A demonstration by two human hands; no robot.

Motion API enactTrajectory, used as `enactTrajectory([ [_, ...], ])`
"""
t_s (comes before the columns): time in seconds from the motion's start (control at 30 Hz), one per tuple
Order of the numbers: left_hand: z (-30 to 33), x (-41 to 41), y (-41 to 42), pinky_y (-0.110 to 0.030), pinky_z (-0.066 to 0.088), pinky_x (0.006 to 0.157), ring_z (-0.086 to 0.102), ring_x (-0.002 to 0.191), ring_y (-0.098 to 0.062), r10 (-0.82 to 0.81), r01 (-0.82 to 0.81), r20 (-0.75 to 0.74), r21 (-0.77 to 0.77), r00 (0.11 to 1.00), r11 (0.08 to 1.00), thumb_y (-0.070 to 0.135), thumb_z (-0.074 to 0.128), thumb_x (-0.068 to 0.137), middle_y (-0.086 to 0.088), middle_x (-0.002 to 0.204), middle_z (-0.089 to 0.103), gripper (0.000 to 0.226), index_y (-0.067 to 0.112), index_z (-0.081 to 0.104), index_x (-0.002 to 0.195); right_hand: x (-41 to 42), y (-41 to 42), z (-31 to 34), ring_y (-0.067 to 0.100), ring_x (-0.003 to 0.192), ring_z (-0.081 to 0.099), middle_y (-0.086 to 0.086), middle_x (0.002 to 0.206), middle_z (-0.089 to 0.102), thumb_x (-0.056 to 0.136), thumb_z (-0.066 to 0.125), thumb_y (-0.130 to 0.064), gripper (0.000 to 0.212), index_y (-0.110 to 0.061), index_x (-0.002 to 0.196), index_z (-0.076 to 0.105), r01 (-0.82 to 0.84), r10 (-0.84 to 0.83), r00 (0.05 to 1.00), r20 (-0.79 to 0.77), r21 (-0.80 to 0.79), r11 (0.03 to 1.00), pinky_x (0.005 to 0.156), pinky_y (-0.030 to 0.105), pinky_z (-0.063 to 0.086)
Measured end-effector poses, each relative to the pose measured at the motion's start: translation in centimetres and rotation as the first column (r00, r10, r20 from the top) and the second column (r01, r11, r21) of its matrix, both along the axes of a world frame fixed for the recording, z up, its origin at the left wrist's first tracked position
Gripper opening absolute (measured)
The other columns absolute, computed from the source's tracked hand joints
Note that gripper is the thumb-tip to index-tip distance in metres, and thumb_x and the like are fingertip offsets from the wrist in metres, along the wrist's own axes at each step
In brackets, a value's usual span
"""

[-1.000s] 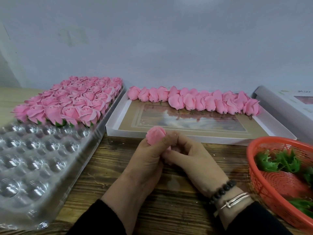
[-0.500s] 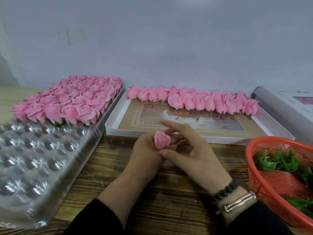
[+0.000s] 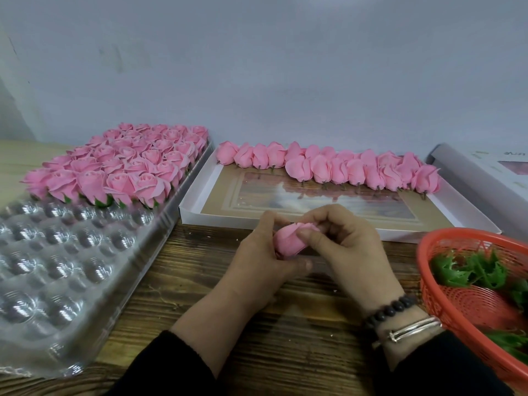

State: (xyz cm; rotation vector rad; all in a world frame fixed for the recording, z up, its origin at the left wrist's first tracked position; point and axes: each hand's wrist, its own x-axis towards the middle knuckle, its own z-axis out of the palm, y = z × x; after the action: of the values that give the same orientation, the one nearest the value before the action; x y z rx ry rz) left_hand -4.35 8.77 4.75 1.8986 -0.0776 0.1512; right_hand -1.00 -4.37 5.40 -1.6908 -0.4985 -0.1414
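A pink soap rose head (image 3: 288, 242) is held between both hands over the wooden table (image 3: 285, 338). My left hand (image 3: 257, 261) cups it from below and the left, fingers and thumb curled round it. My right hand (image 3: 345, 247) pinches its top petals with thumb and forefinger. The bottom of the rose is hidden by my fingers.
A clear plastic blister tray (image 3: 57, 267) lies at the left, its far rows filled with pink roses (image 3: 128, 164). A shallow white box (image 3: 343, 232) behind my hands holds a row of rose heads (image 3: 328, 167). An orange basket (image 3: 428, 281) with green leaf calyxes (image 3: 468, 270) sits at the right.
My right hand was spread beside the rose half a second ago; it has now closed on the rose's top petals. The rose has tipped onto its side in my left hand.
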Motion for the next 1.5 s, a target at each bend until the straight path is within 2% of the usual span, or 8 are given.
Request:
enactTrajectory([
  [0.2,0.0,0.0,-0.5,-0.014,0.047,0.062,0.058,0.077,-0.007,0.049,-0.049,0.0,0.027,0.999,0.998,0.017,0.073,0.075,0.003,0.086,0.063,0.026,0.015,0.056,0.094,-0.7,0.3,0.3,0.017,0.074,0.059,-0.001,0.075,0.061,0.076,0.071,-0.004,0.025,-0.028,0.072,0.066,-0.096,0.103,0.992,0.068,-0.107,0.99,0.071,0.036,0.05],
  [0.47,0.3,-0.1,-0.6,-0.013,0.046,0.069,0.058,0.087,-0.015,0.139,-0.151,0.125,0.09,0.982,0.984,0.009,0.064,0.082,-0.005,0.097,0.06,0.014,0.022,0.061,0.087,-1.1,1.1,0.2,0.001,0.078,0.054,-0.008,0.08,0.056,0.076,0.072,-0.007,0.013,-0.019,0.075,0.067,-0.046,0.096,0.97,0.224,-0.218,0.975,0.069,0.009,0.039],
  [0.63,0.5,0.0,-0.6,-0.009,0.045,0.058,0.057,0.07,-0.003,0.097,-0.098,-0.017,-0.125,0.995,0.987,0.008,0.071,0.075,0.0,0.09,0.057,0.057,0.022,0.044,0.123,-0.5,0.5,-0.1,0.004,0.079,0.056,-0.008,0.082,0.059,0.076,0.07,-0.001,0.019,-0.02,0.077,0.066,-0.024,0.059,0.978,0.2,-0.172,0.985,0.074,0.011,0.041],
  [0.9,0.5,-0.4,-0.4,-0.014,0.04,0.041,0.048,0.039,-0.001,-0.016,0.007,-0.053,-0.173,0.998,0.985,0.002,0.058,0.085,0.008,0.046,0.059,0.015,0.016,0.062,0.085,-0.9,0.7,0.1,0.002,0.084,0.057,-0.017,0.088,0.059,0.081,0.058,-0.028,0.021,-0.04,0.098,0.06,-0.05,0.084,0.977,0.196,-0.176,0.983,0.074,0.013,0.044],
  [1.03,0.5,-0.2,-0.4,-0.024,0.042,0.052,0.051,0.054,-0.014,0.104,-0.116,-0.052,-0.458,0.993,0.881,0.011,0.065,0.081,-0.005,0.059,0.058,0.01,0.003,0.062,0.076,-0.8,0.8,-0.1,0.004,0.081,0.06,-0.006,0.089,0.06,0.087,0.051,-0.002,0.032,-0.033,0.094,0.054,0.012,-0.015,0.99,0.137,0.023,1.0,0.07,0.012,0.048],
  [1.13,0.6,0.2,-0.6,-0.025,0.043,0.058,0.053,0.065,-0.017,0.148,-0.156,-0.069,-0.662,0.987,0.733,0.007,0.063,0.079,-0.005,0.065,0.059,0.007,0.009,0.059,0.074,-0.8,1.2,-0.5,0.0,0.075,0.057,-0.002,0.083,0.059,0.074,0.052,0.018,0.044,-0.025,0.085,0.05,-0.001,0.002,0.998,0.059,-0.011,1.0,0.07,0.01,0.044],
  [1.27,0.7,0.1,-1.0,-0.024,0.054,0.062,0.063,0.066,-0.016,0.049,-0.084,-0.069,-0.814,0.996,0.574,0.014,0.066,0.067,-0.008,0.07,0.065,0.017,0.009,0.063,0.083,-1.2,2.4,-1.1,-0.001,0.073,0.059,-0.015,0.078,0.063,0.07,0.071,0.002,0.042,-0.03,0.086,0.049,-0.091,0.091,0.996,-0.006,-0.066,0.994,0.07,0.014,0.048],
  [1.5,0.5,0.1,-1.9,-0.026,0.053,0.07,0.06,0.076,-0.019,-0.054,-0.059,-0.103,-0.845,0.993,0.532,0.014,0.064,0.071,-0.015,0.086,0.056,0.027,0.004,0.064,0.096,-1.4,2.0,-0.5,0.003,0.064,0.056,-0.007,0.067,0.063,0.072,0.065,0.001,0.035,-0.026,0.094,0.064,-0.092,0.09,0.995,-0.033,-0.051,0.994,0.061,0.019,0.047],
])
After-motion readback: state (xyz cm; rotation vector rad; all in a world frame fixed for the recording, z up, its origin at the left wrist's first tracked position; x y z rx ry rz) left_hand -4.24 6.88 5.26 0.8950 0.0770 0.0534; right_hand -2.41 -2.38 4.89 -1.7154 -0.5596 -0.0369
